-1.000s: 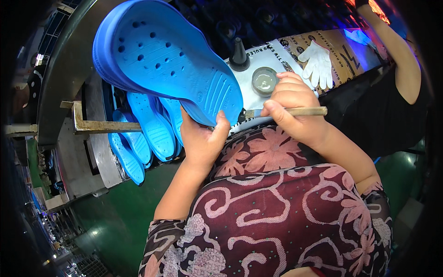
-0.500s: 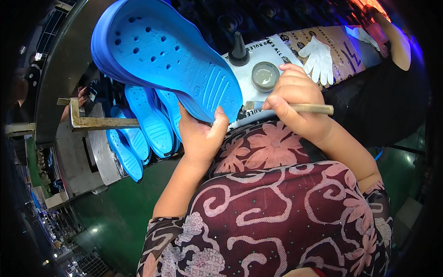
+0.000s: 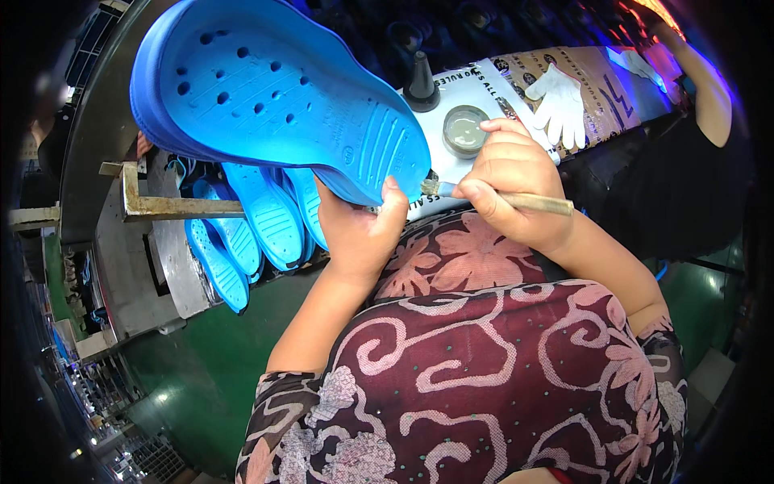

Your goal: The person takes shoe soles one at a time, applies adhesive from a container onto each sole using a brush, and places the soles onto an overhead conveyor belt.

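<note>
My left hand [image 3: 363,226] is closed round the heel end of a large blue clog [image 3: 322,105], thumb on its inside and fingers underneath. Holes dot the clog's toe part and ridges line its heel. A paintbrush [image 3: 532,202] with a pale wooden handle is pinched in my right hand [image 3: 516,181]. Its bristles touch the heel rim of the clog, or lie right beside it. Just beyond my right hand stands a round tub [image 3: 465,131] of greyish liquid. A black cone-shaped bottle [image 3: 421,85] is to the left of the tub.
Several more blue clogs [image 3: 270,218] stand at the left, beside a rusty metal bracket [image 3: 181,208]. A white glove [image 3: 558,105] lies on the printed covering [image 3: 605,89] at the right. Another person's arm [image 3: 705,81] shows at the far right. The floor [image 3: 201,363] is green.
The clog in my left hand has shifted slightly left and tilted. The brush has moved a little to the left, staying at the heel rim.
</note>
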The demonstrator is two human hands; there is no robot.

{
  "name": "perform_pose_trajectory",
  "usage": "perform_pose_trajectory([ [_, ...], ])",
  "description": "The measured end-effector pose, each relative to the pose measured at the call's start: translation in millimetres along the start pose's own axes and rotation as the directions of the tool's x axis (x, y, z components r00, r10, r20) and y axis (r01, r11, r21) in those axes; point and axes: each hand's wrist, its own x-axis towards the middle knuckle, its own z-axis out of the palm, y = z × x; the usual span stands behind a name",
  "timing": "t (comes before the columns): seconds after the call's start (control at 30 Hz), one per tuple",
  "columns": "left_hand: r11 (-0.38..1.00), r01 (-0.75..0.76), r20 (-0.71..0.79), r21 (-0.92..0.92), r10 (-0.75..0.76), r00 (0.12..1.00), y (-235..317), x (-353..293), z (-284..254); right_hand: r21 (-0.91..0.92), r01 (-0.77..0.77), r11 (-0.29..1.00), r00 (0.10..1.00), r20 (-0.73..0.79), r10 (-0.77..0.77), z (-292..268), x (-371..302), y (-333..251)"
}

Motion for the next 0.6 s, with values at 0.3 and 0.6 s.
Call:
perform_pose_trajectory([
  [0.3,0.998,0.046,0.043,0.034,-0.047,0.998,1.3,-0.3,-7.7,0.121,-0.066,0.99,0.996,-0.053,0.073,-5.6,0.5,-1.0],
  [0.6,0.997,-0.072,0.01,0.035,0.072,0.997,-6.3,-3.0,-8.0,0.103,-0.1,0.99,0.995,0.0,0.1,-5.8,-5.2,0.0],
])
